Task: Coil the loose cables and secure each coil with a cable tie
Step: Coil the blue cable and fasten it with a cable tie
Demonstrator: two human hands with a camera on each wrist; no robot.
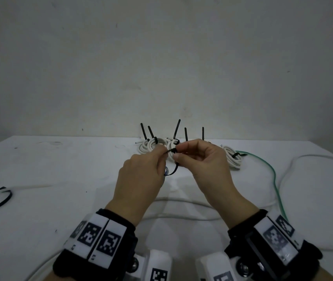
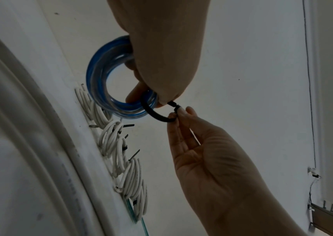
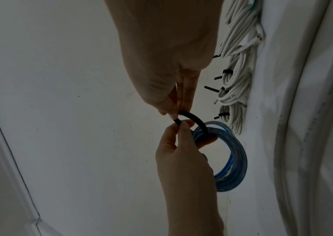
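Hands [image 1: 141, 175] [image 1: 208, 167] both pinch black tie [image 2: 155, 114] looped thru blue coil [image 2: 100, 76]

No text, label or number is legible anywhere.

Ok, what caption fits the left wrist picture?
Both hands loop a black cable tie around a blue cable coil.

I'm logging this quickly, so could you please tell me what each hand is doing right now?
Left hand: holds the blue cable coil and pinches the black cable tie.
Right hand: pinches the same tie's other end.
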